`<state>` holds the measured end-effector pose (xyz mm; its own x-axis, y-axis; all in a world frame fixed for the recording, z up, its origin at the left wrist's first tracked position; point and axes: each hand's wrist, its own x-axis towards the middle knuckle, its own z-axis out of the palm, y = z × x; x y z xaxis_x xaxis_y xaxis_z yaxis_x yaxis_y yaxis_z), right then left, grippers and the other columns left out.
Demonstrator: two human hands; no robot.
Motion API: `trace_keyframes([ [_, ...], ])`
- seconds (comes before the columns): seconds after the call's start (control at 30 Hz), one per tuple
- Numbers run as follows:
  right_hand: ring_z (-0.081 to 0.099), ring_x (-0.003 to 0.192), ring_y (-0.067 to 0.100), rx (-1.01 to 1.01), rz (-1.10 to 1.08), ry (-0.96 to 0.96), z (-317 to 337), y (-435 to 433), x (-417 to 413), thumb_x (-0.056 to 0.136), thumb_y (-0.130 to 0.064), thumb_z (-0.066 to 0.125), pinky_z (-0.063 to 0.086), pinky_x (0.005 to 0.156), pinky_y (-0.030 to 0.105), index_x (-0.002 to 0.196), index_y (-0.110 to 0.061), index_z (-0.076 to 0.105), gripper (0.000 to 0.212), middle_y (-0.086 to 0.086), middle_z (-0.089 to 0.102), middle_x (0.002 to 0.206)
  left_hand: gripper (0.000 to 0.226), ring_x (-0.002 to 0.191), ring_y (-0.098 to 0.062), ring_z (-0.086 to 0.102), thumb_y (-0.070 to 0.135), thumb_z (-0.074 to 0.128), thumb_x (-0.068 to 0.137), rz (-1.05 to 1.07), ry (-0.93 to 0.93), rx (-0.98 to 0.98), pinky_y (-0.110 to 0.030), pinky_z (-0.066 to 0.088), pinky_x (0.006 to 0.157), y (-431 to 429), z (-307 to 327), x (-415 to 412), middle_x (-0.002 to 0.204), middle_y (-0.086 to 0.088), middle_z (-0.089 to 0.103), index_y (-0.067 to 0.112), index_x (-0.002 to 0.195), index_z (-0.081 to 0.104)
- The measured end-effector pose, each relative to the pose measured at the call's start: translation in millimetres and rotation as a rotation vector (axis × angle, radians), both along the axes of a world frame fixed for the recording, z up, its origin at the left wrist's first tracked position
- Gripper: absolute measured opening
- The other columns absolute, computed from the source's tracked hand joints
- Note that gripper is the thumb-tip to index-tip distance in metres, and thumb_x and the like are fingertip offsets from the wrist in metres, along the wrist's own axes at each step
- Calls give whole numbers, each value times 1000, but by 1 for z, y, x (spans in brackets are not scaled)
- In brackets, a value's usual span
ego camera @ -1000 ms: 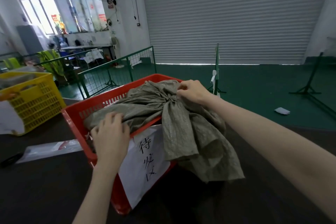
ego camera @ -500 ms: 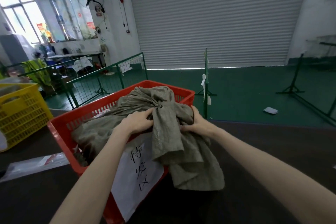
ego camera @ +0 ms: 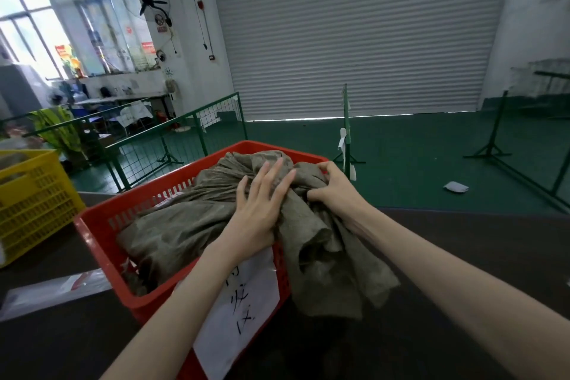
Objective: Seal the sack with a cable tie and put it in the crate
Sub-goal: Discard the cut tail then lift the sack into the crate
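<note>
An olive-green sack (ego camera: 172,231) lies in the red plastic crate (ego camera: 101,244) on the dark table. Its loose top end (ego camera: 333,268) hangs over the crate's near right rim onto the table. My left hand (ego camera: 262,213) presses flat on the sack near its gathered neck, fingers spread. My right hand (ego camera: 336,191) grips a bunch of the sack's fabric at the crate's far right corner. No cable tie shows; the neck is hidden under my hands.
A white paper label (ego camera: 243,311) with handwriting hangs on the crate's front. A yellow crate (ego camera: 34,200) stands at the left. A clear plastic packet (ego camera: 52,290) lies on the table left of the red crate. Green fence panels (ego camera: 185,139) stand behind.
My left hand moved from the sack's body up to its neck and now lies flat there. My right hand shifted to the sack's right side and clenched the fabric. The camera came closer.
</note>
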<state>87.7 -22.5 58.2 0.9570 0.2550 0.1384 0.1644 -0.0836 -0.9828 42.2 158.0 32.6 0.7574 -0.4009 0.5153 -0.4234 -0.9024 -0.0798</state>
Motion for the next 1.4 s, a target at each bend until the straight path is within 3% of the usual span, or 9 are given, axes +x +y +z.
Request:
trace_keyframes([
  [0.1,66,92,17,84,114,-18,11,0,-13,75,7,64,51,71,26,120,-15,40,55,8,66,108,93,149,-16,-1,34,61,85,-67,6,-59,-54,1,117,-8,7,7,161,-2,8,24,149,-6],
  [0.17,69,90,18,125,150,-19,15,-6,-18,76,6,65,55,73,28,121,-16,36,58,7,69,106,89,144,-12,23,37,63,84,-61,5,-149,-48,3,118,-9,10,15,154,-2,30,15,149,6],
  [0.33,68,97,15,42,96,-110,13,-19,-18,75,-10,72,54,81,29,116,-24,41,53,7,67,112,59,104,-31,63,26,68,76,-70,-139,-98,-33,38,95,-14,21,31,116,-13,64,5,126,45],
  [0.43,65,101,12,20,-7,-226,17,-26,-14,75,-16,73,51,86,25,105,-25,50,39,0,65,110,50,97,-35,64,17,63,79,39,-113,-184,-43,54,73,-10,35,39,117,-12,61,9,125,45],
  [0.6,63,100,7,-187,-61,-384,15,-36,-10,78,-10,66,48,88,22,97,-24,63,24,-6,69,101,59,88,-46,61,8,55,85,389,-58,-478,-52,52,71,32,38,61,118,-20,51,20,137,29],
  [0.7,63,105,12,-210,-52,-356,6,-39,-8,79,-7,64,49,93,28,92,-28,63,25,-5,68,104,72,83,-48,60,1,51,85,539,90,-386,-51,52,70,47,19,68,126,-23,38,31,143,21],
  [0.8,62,103,10,-223,-78,-321,-3,-39,-5,81,-3,61,48,92,26,94,-23,64,24,-5,68,102,54,96,-47,60,6,44,90,635,212,-173,-50,48,76,51,8,74,126,-20,40,24,140,35],
  [1.1,64,94,7,-289,-71,-165,-31,-29,-4,86,-7,57,46,76,15,93,-15,68,16,-3,71,98,32,116,-36,56,13,44,91,637,434,106,-43,46,90,28,7,85,128,-14,59,9,119,59],
  [1.4,67,83,16,-197,-50,24,-48,-40,-14,86,-6,56,46,75,25,84,-14,66,13,6,74,90,37,97,-34,60,34,44,81,590,688,-150,-41,50,90,43,11,64,112,-17,63,8,99,63],
])
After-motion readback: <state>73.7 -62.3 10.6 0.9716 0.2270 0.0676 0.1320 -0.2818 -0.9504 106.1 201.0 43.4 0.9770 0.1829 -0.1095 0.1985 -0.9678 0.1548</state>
